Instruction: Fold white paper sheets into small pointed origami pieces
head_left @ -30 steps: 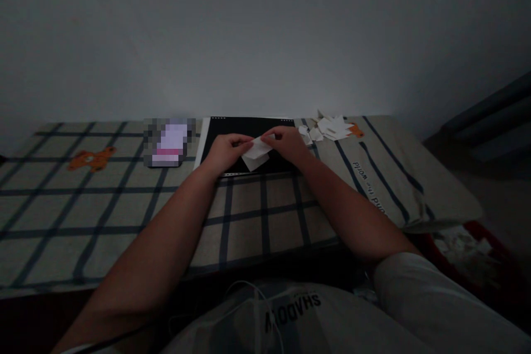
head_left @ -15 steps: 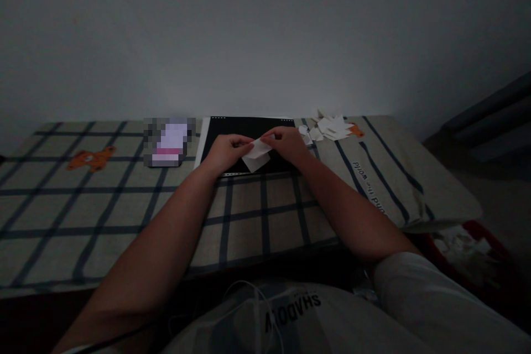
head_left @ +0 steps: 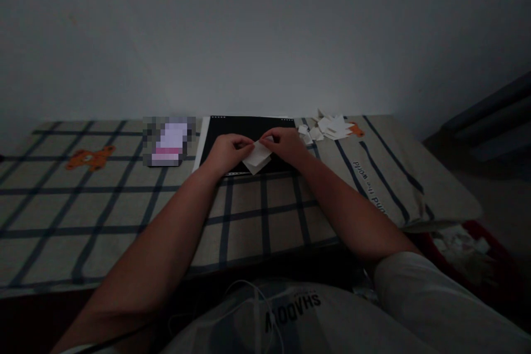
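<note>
White paper (head_left: 258, 162) is pinched by left hand (head_left: 226, 154) and right hand (head_left: 288, 146); red container (head_left: 503, 257) holds pale scraps (head_left: 462, 249).

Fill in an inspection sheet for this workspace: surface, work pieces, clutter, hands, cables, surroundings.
Surface: plaid cloth, with a black sheet lying on it.
Work pieces: small white paper over the black sheet; whether they touch is unclear.
Clutter: loose paper pile to the right; lit phone, partly pixelated, to the left.
Hands: left hand and right hand both pinch the white paper.
Cables: thin white cord across the shirt.
Surroundings: grey wall behind; red container of paper scraps, lower right.
</note>
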Available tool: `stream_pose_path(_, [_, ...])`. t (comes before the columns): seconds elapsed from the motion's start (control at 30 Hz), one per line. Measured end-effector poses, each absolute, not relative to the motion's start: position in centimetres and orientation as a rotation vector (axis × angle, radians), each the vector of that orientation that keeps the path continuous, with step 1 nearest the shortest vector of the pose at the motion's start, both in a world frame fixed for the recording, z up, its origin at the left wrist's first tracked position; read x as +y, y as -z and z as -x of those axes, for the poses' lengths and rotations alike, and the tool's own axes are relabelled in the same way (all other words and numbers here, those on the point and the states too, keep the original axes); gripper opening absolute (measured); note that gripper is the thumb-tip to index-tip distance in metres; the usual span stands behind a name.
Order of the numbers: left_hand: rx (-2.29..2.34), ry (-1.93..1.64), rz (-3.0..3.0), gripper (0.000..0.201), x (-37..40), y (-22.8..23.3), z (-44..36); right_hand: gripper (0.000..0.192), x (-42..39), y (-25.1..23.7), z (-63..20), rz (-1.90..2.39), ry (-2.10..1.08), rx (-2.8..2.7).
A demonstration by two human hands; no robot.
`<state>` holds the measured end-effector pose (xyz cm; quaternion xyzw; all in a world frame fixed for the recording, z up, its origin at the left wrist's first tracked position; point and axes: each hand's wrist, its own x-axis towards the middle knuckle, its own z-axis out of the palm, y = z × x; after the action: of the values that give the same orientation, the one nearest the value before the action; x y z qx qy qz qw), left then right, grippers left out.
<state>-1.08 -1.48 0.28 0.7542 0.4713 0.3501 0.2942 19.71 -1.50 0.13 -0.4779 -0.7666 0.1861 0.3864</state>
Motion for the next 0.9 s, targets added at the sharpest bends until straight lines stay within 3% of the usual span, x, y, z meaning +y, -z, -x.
stream_pose_path(0.33, [1.251, -1.035, -2.234, 0.022, -1.86, -0.55, 0.81, 0.016, -1.69, -0.26, -19.69, 1.056, -0.324, -2.036])
stream_pose_path(0.63, [1.437, -1.266, -2.15, 0.02, -2.24, -1.12, 0.87, 0.03, -2.47, -1.0, -19.55, 1.027, -0.392, -1.897])
stream_pose_path(0.9, [1.423, -1.413, -1.895, 0.021, -2.03, -1.08, 0.79, 0.017, -1.9, -0.78, -19.66, 1.003, -0.324, -1.866])
